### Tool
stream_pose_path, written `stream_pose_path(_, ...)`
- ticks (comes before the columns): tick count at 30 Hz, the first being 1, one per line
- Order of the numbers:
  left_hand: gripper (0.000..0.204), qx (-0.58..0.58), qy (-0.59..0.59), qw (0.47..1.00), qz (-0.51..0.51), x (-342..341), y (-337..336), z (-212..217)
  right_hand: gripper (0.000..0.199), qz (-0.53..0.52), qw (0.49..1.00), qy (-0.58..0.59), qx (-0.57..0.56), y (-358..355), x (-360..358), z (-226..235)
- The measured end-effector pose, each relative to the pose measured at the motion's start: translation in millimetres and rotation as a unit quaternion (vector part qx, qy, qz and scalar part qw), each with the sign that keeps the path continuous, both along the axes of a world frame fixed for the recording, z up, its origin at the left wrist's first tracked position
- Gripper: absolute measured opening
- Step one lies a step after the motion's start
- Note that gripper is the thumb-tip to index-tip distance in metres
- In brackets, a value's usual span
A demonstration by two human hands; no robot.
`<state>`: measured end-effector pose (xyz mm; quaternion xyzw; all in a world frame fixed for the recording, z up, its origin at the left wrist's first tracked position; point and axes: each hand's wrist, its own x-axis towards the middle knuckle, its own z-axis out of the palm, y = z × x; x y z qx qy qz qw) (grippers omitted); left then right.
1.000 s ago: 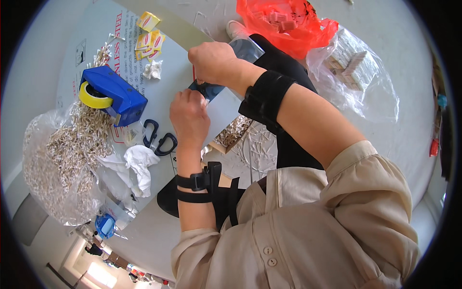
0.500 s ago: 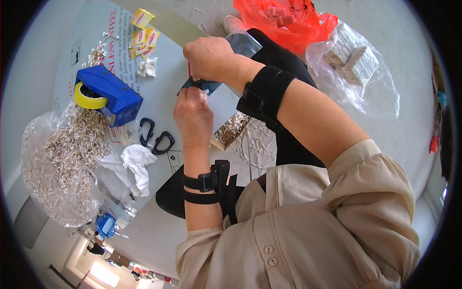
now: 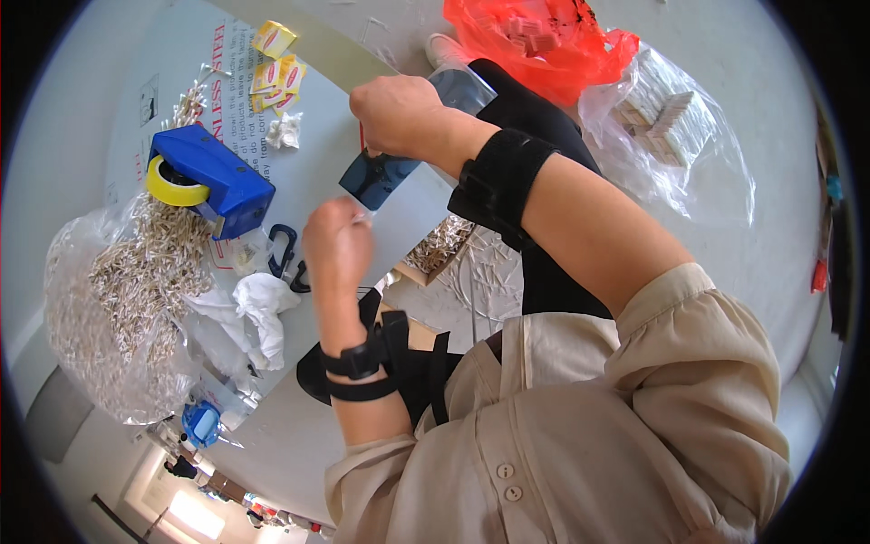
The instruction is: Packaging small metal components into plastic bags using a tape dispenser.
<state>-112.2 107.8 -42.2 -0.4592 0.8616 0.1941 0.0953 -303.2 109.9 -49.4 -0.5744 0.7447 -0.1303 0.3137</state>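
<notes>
1. Right hand (image 3: 399, 113) is up over the far middle of the white table (image 3: 91, 118), fingers curled tight round the top of a dark blue flat piece (image 3: 376, 179) that hangs just below the fist. Clenched, grasping that piece.
2. Left hand (image 3: 337, 245) sits nearer and a little left, fist closed, thumb and forefinger pinched at something thin and pale at the fingertips. Too small to tell what it is; it lies just beside the lower edge of the blue piece, and contact cannot be made out.
3. Both wrists carry black straps.
4. Step in hand, by my reading: fitting or pulling a small part at the blue piece, held between the two hands above the table edge.
5. Next move, as a judgement: it calls for a steady right-hand hold while the left pinch lines up finely with the piece's edge; little room for slip.
6. Left of the hands: blue tape dispenser (image 3: 210, 179) with a yellow roll, black-handled scissors (image 3: 283, 254), crumpled white tissue (image 3: 258, 304), clear bag of small pale parts (image 3: 109, 299).
7. Far right: orange bag (image 3: 544, 41), and a clear bag of pale blocks (image 3: 671, 118).
</notes>
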Motion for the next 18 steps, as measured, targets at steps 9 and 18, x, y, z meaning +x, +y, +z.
stream_pose_path(9,0.009,0.0,0.229,0.955,0.188,36.1,19.8,20.9,0.012,0.023,0.991,0.107,-0.077,37.5,48.8,-3.8)
stream_pose_path(18,0.011,0.007,0.383,0.883,0.271,71.0,33.5,10.9,0.057,0.146,0.943,0.123,-0.271,121.7,96.5,-6.3)
